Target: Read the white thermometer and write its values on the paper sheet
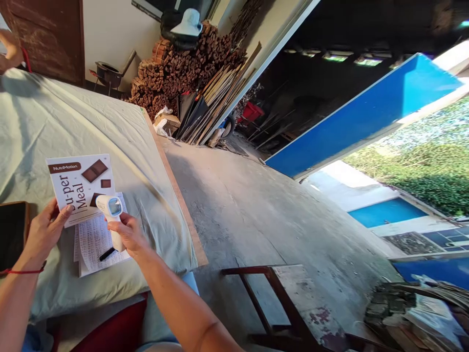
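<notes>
My left hand (47, 226) grips the lower left corner of a printed card (78, 173) that reads "NutriMotion" and shows brown chocolate pieces. A white infrared thermometer (110, 205) with a blue-rimmed screen is in my right hand (128, 233), its fingers wrapped round the handle. The thermometer's head overlaps the card's lower right part; whether the two touch I cannot tell. Beneath them lie sheets of handwritten paper (91, 244), with a black pen (107, 253) on top. A dark tablet-like thing in a brown frame (12, 230) sits beside my left hand.
A pale cloth (120, 122) covers the table. Another person's arm (10, 51) reaches in at the far left. Stacked firewood (176, 71) stands by the wall. A wooden chair (271, 303) is on the concrete floor to the right, near a blue door panel (348, 117).
</notes>
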Motion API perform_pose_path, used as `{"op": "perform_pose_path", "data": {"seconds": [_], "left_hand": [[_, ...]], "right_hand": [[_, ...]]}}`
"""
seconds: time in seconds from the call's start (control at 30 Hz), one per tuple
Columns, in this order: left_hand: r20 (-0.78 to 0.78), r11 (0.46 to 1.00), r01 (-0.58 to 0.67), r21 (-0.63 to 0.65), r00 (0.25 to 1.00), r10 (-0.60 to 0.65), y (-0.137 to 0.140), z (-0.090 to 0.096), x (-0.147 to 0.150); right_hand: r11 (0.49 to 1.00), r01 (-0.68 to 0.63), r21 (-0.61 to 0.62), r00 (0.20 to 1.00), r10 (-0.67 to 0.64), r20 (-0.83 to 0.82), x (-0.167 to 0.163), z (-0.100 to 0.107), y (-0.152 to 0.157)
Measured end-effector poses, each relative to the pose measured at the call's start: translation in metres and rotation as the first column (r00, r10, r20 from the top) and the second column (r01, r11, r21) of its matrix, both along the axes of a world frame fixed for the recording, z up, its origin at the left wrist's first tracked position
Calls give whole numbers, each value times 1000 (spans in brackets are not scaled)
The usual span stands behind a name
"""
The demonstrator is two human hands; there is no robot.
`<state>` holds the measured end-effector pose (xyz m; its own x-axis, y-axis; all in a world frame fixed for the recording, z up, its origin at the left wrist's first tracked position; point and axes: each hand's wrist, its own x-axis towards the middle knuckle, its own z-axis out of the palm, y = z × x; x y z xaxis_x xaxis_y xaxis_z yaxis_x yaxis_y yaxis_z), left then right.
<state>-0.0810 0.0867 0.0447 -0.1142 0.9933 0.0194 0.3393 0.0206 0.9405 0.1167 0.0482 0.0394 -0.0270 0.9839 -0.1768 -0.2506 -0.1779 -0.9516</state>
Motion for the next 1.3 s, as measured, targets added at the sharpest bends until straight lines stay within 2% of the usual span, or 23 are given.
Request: {"op": "perform_pose_path", "data": {"seconds": [0.1, 0.3, 0.47, 0.63, 0.93, 1.07, 1.2, 1.3], "left_hand": [[-46, 1000, 20, 22, 999, -19, -3, 4, 1], [-119, 997, 26, 70, 993, -18, -5, 4, 0], [-144, 996, 35, 81, 989, -23, -5, 5, 0], [-139, 996, 42, 83, 990, -31, -7, 8, 2], [-173, 998, 35, 60, 985, -24, -9, 10, 2], [-134, 999, 32, 29, 991, -28, -9, 11, 2], [-3, 999, 50, -7, 999, -50, -8, 10, 3], [69, 999, 41, 5, 997, -41, -8, 5, 3]], "right_hand": [[999, 31, 17, 999, -30, -28, -7, 0, 0], [990, 49, 134, 995, -36, -94, -12, 5, -1], [993, 74, 88, 994, -66, -83, -12, -3, 2], [990, 98, 104, 992, -89, -86, -14, -10, 3], [990, 112, 86, 990, -104, -91, -18, -8, 0], [990, 91, 107, 993, -82, -85, -17, -5, -1], [990, 82, 115, 995, -74, -70, -15, -6, -3], [984, 97, 146, 995, -92, -38, -2, -10, -2]]}}
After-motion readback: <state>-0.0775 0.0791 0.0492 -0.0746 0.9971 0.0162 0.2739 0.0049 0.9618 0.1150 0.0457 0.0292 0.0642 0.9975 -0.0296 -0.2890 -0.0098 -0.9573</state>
